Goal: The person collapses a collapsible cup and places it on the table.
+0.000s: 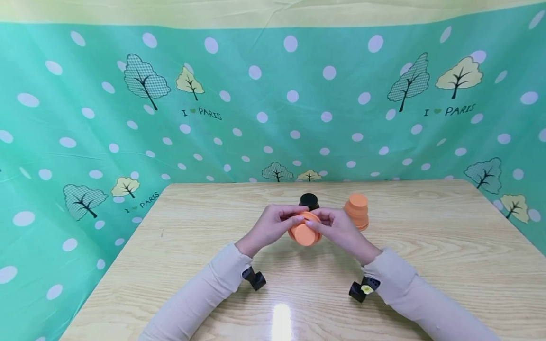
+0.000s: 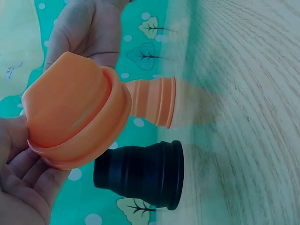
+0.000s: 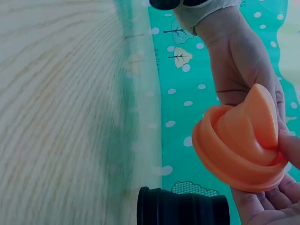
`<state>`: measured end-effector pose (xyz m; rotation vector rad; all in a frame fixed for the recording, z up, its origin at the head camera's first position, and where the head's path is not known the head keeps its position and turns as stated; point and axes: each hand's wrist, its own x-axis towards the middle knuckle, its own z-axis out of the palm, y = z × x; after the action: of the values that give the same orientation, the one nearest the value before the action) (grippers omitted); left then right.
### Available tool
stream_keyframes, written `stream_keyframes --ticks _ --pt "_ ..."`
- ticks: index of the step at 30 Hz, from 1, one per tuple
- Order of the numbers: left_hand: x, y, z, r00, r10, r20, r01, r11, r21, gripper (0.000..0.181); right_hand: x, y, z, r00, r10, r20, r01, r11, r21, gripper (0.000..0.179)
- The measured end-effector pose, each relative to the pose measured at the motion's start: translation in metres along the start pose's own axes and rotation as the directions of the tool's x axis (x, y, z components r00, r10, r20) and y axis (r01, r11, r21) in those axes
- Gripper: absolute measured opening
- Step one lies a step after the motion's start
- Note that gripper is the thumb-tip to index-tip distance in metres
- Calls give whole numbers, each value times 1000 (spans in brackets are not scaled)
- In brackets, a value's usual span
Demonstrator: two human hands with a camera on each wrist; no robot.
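A partly collapsed orange silicone folding cup (image 1: 305, 235) is held up between both hands, above the wooden table. My left hand (image 1: 272, 226) grips one side of it, thumb on the folded wall and fingers at the rim. On the opposite side, my right hand (image 1: 342, 231) pinches it the same way. In the left wrist view the cup (image 2: 70, 105) has its narrow end bent and tilted, with the wider ring folded around it. Just behind the hands a black folding cup (image 2: 140, 174) stands extended, narrow end up.
Another orange folding cup (image 1: 357, 210) stands extended, narrow end up, beyond the right hand. The wooden table (image 1: 179, 284) reaches back to a green dotted cloth (image 1: 239, 151) printed with trees. Black wrist cameras stick out under both forearms, close above the tabletop.
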<state>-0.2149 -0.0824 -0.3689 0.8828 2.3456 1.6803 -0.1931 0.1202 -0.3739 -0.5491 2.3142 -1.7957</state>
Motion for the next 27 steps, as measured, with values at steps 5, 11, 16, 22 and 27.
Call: stream_keyframes --ticks 5,11,16,22,27 --pt "0 1 -2 1000 -6 -2 6 999 -53 36 -2 0 1 999 -23 -32 24 999 22 32" --pt "-4 5 -4 995 -86 41 92 982 -167 42 -2 0 -1 993 -50 -111 64 991 121 35" --pt "-2 2 -3 996 -80 38 85 980 -180 41 -2 0 -2 990 -56 -129 78 983 168 35" --pt "1 -2 -1 998 -65 23 68 982 -174 36 -1 4 -1 987 -71 -144 95 982 165 33" --pt "0 3 -2 999 -44 16 46 989 -142 32 -1 4 0 985 -71 -159 96 983 156 33"
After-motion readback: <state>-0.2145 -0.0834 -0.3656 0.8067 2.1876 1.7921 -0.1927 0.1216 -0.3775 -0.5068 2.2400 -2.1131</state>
